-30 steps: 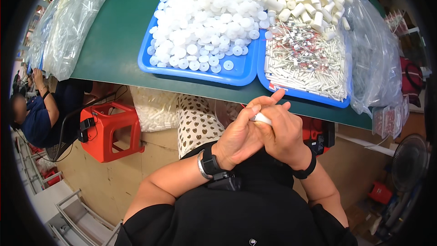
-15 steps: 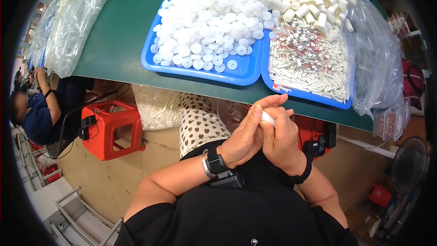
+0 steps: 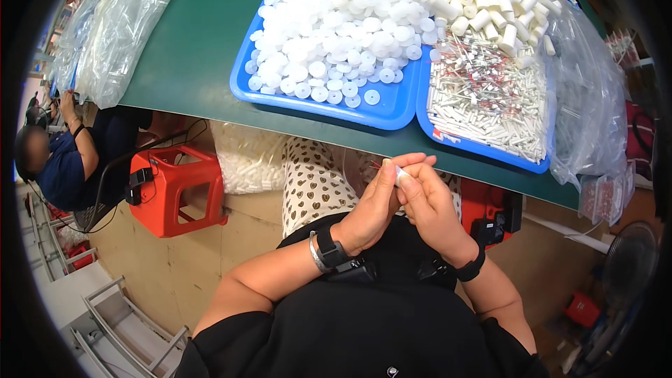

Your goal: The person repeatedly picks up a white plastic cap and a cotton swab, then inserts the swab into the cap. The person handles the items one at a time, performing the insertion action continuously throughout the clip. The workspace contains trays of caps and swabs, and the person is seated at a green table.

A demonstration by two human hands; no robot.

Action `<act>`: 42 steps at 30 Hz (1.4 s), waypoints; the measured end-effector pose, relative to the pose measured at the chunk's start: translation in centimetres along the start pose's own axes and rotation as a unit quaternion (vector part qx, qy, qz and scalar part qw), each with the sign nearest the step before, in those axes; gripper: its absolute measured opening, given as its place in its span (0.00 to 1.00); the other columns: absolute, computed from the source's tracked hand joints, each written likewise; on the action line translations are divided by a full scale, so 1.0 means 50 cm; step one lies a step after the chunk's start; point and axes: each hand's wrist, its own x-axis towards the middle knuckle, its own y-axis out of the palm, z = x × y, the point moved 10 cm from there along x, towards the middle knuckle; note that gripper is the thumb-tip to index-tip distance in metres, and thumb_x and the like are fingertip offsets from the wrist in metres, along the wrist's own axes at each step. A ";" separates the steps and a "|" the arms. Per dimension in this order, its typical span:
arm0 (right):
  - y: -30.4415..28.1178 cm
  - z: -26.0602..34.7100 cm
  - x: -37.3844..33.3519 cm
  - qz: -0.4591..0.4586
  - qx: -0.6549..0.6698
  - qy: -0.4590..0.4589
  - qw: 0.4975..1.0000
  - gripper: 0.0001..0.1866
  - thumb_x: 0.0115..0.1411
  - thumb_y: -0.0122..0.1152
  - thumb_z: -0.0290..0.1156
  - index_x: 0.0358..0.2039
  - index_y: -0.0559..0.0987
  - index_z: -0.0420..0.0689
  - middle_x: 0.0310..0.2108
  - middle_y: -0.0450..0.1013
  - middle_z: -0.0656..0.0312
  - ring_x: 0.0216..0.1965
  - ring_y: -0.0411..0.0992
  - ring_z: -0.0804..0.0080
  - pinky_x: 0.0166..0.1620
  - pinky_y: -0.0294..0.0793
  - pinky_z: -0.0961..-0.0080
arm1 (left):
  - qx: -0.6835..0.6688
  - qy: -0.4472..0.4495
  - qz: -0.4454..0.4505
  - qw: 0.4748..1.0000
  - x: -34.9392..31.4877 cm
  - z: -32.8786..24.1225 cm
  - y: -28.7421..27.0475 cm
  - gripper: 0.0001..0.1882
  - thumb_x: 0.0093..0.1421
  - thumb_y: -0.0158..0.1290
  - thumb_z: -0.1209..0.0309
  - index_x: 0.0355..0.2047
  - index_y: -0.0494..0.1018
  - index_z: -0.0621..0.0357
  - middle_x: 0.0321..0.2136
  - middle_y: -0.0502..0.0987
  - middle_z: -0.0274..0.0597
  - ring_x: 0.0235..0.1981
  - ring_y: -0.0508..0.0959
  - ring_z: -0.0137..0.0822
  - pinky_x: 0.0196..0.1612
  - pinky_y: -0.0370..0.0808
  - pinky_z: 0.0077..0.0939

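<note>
Both hands meet in front of my lap, just off the table's near edge. A small white cylindrical piece (image 3: pixel 402 176) shows between them, mostly covered by fingers. My left hand (image 3: pixel 372 208) is closed on one side of it, the thumb pressed up along it. Pinching it from the other side, my right hand (image 3: pixel 435 211) has its thumb and bent fingers on the piece. Thin red wire ends (image 3: pixel 376 165) stick out beside my left fingers; what they join to is hidden.
On the green table (image 3: pixel 189 35), a blue tray (image 3: pixel 336 116) holds translucent white discs (image 3: pixel 343 35). Another blue tray (image 3: pixel 490 155) holds small white tubes with red wires, below cream cylinders (image 3: pixel 483 0). Plastic bags, red stools (image 3: pixel 175 192) and a fan (image 3: pixel 628 259) surround me; a person (image 3: pixel 66 161) sits left.
The white piece now shows less and sits tilted between my fingertips. My right hand has opened out slightly from its tighter curl. The whole view has shifted a little.
</note>
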 end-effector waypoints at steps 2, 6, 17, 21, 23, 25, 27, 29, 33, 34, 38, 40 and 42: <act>0.018 -0.032 -0.009 0.025 0.158 0.094 0.983 0.10 0.70 0.47 0.34 0.39 0.72 0.39 0.26 0.70 0.67 0.19 0.65 0.79 0.23 0.63 0.78 | 0.011 0.001 -0.012 1.000 -0.006 -0.002 -0.003 0.33 0.71 0.26 0.45 0.62 0.57 0.58 0.64 0.60 0.50 0.59 0.67 0.39 0.63 0.62 0.36; 0.022 -0.041 -0.012 0.089 0.167 0.105 0.976 0.10 0.71 0.47 0.34 0.42 0.71 0.39 0.31 0.71 0.66 0.25 0.68 0.79 0.29 0.69 0.79 | 0.042 -0.074 -0.042 0.995 -0.032 0.009 -0.028 0.35 0.71 0.27 0.44 0.63 0.57 0.61 0.61 0.63 0.51 0.59 0.67 0.38 0.63 0.63 0.35; -0.039 0.082 -0.035 0.014 -0.433 -0.169 0.885 0.17 0.57 0.65 0.31 0.45 0.75 0.37 0.37 0.77 0.50 0.32 0.77 0.53 0.34 0.76 0.65 | 0.245 -0.043 -0.141 0.958 -0.056 -0.080 -0.134 0.17 0.70 0.46 0.65 0.53 0.68 0.63 0.49 0.75 0.42 0.51 0.74 0.31 0.53 0.69 0.27; -0.113 0.242 -0.018 -0.139 -0.504 -0.307 0.795 0.09 0.56 0.62 0.24 0.38 0.77 0.38 0.32 0.75 0.54 0.29 0.76 0.58 0.31 0.75 0.66 | 0.349 0.087 -0.076 0.930 -0.020 -0.177 -0.036 0.10 0.68 0.49 0.70 0.45 0.74 0.62 0.38 0.78 0.37 0.37 0.76 0.23 0.37 0.74 0.18; -0.127 0.277 0.013 -0.196 -0.576 -0.318 0.727 0.07 0.53 0.59 0.20 0.34 0.76 0.39 0.31 0.73 0.56 0.30 0.74 0.59 0.32 0.73 0.66 | 0.576 0.259 -0.105 0.768 -0.005 -0.272 0.021 0.07 0.62 0.54 0.75 0.40 0.75 0.64 0.34 0.78 0.41 0.34 0.75 0.34 0.38 0.73 0.26; -0.132 0.278 0.039 -0.202 -0.642 -0.325 0.665 0.06 0.51 0.57 0.18 0.31 0.75 0.39 0.31 0.70 0.56 0.32 0.72 0.59 0.33 0.73 0.65 | 0.704 0.352 -0.104 0.608 0.010 -0.310 0.061 0.08 0.59 0.55 0.76 0.39 0.76 0.64 0.32 0.77 0.45 0.33 0.74 0.41 0.39 0.72 0.31; -0.142 0.259 0.054 -0.198 -0.654 -0.306 0.663 0.06 0.48 0.55 0.18 0.29 0.73 0.39 0.31 0.68 0.56 0.33 0.70 0.59 0.35 0.72 0.65 | 0.750 0.358 -0.116 0.544 0.036 -0.320 0.059 0.09 0.56 0.57 0.75 0.38 0.76 0.64 0.32 0.77 0.48 0.33 0.73 0.47 0.39 0.72 0.36; -0.148 0.249 0.058 -0.190 -0.654 -0.297 0.669 0.06 0.48 0.55 0.17 0.29 0.73 0.39 0.31 0.68 0.55 0.33 0.70 0.58 0.36 0.72 0.65 | 0.770 0.297 -0.093 0.557 0.063 -0.320 0.045 0.10 0.55 0.58 0.74 0.37 0.77 0.64 0.32 0.77 0.49 0.34 0.73 0.49 0.40 0.71 0.38; -0.163 0.258 0.036 -0.213 -0.588 -0.309 0.717 0.05 0.55 0.54 0.17 0.33 0.74 0.38 0.33 0.71 0.55 0.33 0.73 0.59 0.35 0.73 0.68 | 0.799 0.221 -0.049 0.558 0.102 -0.313 0.029 0.09 0.53 0.59 0.74 0.33 0.76 0.64 0.31 0.75 0.50 0.35 0.74 0.52 0.40 0.71 0.40; -0.170 0.265 0.025 -0.230 -0.558 -0.314 0.733 0.05 0.57 0.54 0.17 0.34 0.74 0.38 0.34 0.72 0.55 0.33 0.74 0.61 0.35 0.73 0.69 | 0.810 0.212 -0.049 0.544 0.107 -0.313 0.026 0.09 0.53 0.59 0.74 0.33 0.76 0.65 0.31 0.75 0.51 0.36 0.74 0.52 0.40 0.71 0.40; -0.247 0.228 0.001 -0.259 -0.239 -0.232 0.907 0.06 0.65 0.51 0.22 0.41 0.74 0.37 0.35 0.75 0.56 0.33 0.76 0.71 0.35 0.74 0.77 | 0.825 0.197 -0.035 0.528 0.118 -0.308 0.030 0.09 0.52 0.58 0.75 0.32 0.72 0.67 0.29 0.74 0.53 0.34 0.74 0.53 0.39 0.72 0.39; -0.257 0.215 -0.009 -0.251 -0.060 -0.224 0.940 0.07 0.67 0.50 0.24 0.43 0.73 0.36 0.36 0.75 0.56 0.34 0.76 0.74 0.35 0.74 0.80 | 0.795 0.218 -0.036 0.564 0.115 -0.313 0.043 0.09 0.54 0.58 0.75 0.33 0.71 0.67 0.29 0.74 0.51 0.32 0.74 0.50 0.38 0.72 0.35; -0.259 0.196 -0.009 -0.214 0.027 -0.203 0.955 0.10 0.66 0.51 0.25 0.46 0.72 0.35 0.38 0.76 0.53 0.36 0.78 0.71 0.36 0.77 0.79 | 0.736 0.255 -0.048 0.625 0.102 -0.325 0.058 0.08 0.58 0.57 0.76 0.34 0.70 0.66 0.29 0.75 0.46 0.30 0.75 0.43 0.36 0.72 0.30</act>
